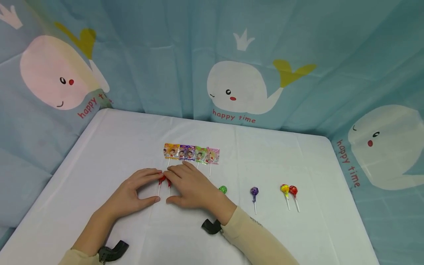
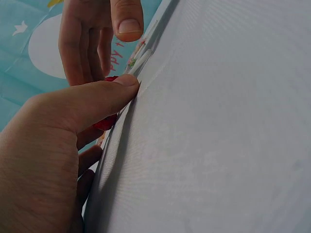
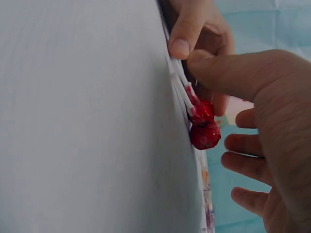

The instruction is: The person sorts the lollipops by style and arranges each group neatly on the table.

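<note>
Two red lollipops, the left one (image 1: 159, 187) and the right one (image 1: 169, 187), lie side by side on the white table between both hands. My left hand (image 1: 129, 197) arches around the left one, its index fingertip at the candy head and its thumb near the stick's lower end. From the other side my right hand (image 1: 195, 186) reaches over the right one, fingers at its head and thumb near its stick. In the right wrist view both red heads (image 3: 205, 136) show, and the right fingers (image 3: 245, 144) stand apart from them. The right hand partly hides the candies.
Just beyond the hands lies a row of flat wrapped lollipops (image 1: 171, 151) in orange, purple, green and pink. To the right are a green lollipop (image 1: 223, 189), partly covered by the right arm, a purple one (image 1: 254, 191), and a yellow (image 1: 285, 189) and red (image 1: 293, 190) pair.
</note>
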A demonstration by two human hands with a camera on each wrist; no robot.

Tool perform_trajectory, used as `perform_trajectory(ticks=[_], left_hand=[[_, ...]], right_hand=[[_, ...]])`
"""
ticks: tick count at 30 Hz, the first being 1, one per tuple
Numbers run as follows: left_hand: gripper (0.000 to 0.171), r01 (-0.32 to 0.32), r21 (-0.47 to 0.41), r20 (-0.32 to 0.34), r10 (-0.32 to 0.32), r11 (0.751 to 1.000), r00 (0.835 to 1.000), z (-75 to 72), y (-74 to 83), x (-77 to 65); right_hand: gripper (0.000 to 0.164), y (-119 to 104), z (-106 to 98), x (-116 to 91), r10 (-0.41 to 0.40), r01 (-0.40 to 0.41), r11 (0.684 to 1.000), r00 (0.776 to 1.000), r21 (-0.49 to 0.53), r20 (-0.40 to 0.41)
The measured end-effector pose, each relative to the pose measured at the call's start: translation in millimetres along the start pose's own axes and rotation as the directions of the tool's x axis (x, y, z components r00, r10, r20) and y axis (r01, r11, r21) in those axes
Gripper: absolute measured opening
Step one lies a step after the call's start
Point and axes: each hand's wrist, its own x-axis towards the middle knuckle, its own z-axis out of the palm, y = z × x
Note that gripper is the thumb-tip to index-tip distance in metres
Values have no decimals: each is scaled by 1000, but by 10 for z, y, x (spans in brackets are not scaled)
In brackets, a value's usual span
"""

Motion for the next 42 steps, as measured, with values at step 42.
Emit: perform_trajectory(ticks=[42], left_hand=[[76,38,16,21,-38,999,999,-18,29,8]], right_hand=[[85,129,-209,-709,126,-130,990,990,-50,-68]])
